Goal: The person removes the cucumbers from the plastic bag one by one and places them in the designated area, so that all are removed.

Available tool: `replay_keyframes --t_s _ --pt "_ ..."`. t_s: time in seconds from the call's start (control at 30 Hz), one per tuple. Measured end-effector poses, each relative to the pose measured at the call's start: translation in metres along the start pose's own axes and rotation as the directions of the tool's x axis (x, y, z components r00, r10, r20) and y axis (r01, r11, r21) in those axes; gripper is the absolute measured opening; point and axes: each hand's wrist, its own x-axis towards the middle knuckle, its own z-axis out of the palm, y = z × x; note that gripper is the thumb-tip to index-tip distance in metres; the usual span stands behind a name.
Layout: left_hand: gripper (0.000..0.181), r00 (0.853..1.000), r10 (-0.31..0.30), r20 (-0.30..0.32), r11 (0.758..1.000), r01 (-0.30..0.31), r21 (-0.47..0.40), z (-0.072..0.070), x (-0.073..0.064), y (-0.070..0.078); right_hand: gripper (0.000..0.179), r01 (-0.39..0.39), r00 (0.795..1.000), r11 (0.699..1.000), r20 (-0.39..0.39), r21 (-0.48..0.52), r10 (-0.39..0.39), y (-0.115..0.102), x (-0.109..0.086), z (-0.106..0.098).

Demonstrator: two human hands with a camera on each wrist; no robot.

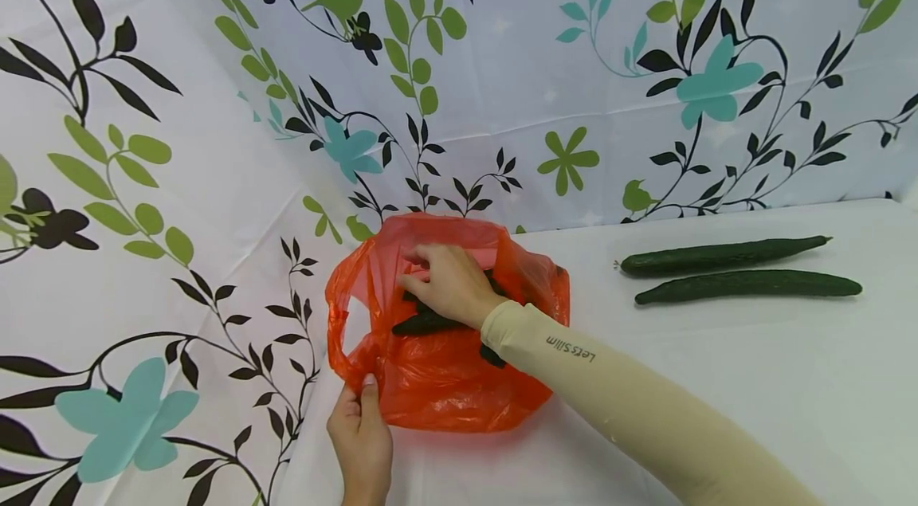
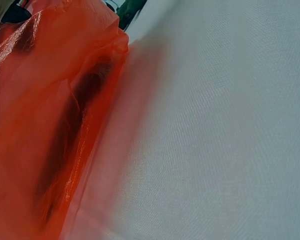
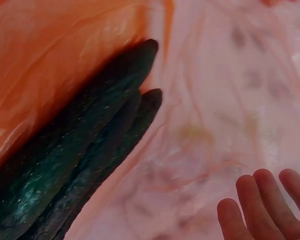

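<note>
A thin red plastic bag [image 1: 459,390] lies with its mouth spread, holding dark green cucumbers [image 3: 65,150] side by side. Part of one cucumber [image 1: 423,323] shows at the mouth in the head view; the rest is hidden by the right arm and the plastic. My left hand [image 1: 363,430] pinches the bag's near-left edge, just below a handle loop, between thumb and fingers. Over the mouth hovers my right hand [image 1: 459,283], fingers loosely bent around nothing. In the right wrist view its fingers [image 3: 260,205] are apart from the cucumbers. A dark long shape shows through the bag [image 2: 20,165] in the left wrist view.
To the right of the bag, two more cucumbers [image 1: 724,255] [image 1: 749,286] lie roughly parallel on the white tabletop [image 1: 717,378]. Patterned cloth [image 1: 502,92] with leaves, birds and flowers hangs behind the table and along its left side.
</note>
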Motion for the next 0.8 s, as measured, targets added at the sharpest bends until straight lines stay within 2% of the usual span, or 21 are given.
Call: replay_keyframes --t_s 0.1,0.23,0.47,0.6,0.8 --pt "0.042 1.000 -0.001 0.002 1.000 0.001 -0.001 -0.001 -0.001 0.000 0.045 0.025 0.999 0.992 0.022 -0.123 -0.022 0.004 0.001 0.005" --pt "0.041 1.000 0.002 0.005 1.000 -0.002 -0.013 -0.001 -0.001 0.001 0.051 0.072 0.996 0.958 0.070 -0.276 -0.055 0.010 0.001 0.011" --pt "0.040 1.000 -0.012 0.007 0.999 0.012 -0.033 -0.002 -0.002 0.001 0.059 0.137 0.987 0.849 0.148 -0.510 -0.071 0.019 0.002 0.025" --pt "0.040 1.000 -0.018 0.011 0.999 0.019 -0.044 -0.003 -0.002 0.001 0.060 0.159 0.984 0.811 0.157 -0.564 -0.083 0.024 0.002 0.033" --pt "0.040 1.000 0.007 0.016 0.998 -0.005 -0.068 -0.003 -0.001 0.000 0.048 0.130 0.986 0.813 0.158 -0.568 -0.047 0.032 0.000 0.040"
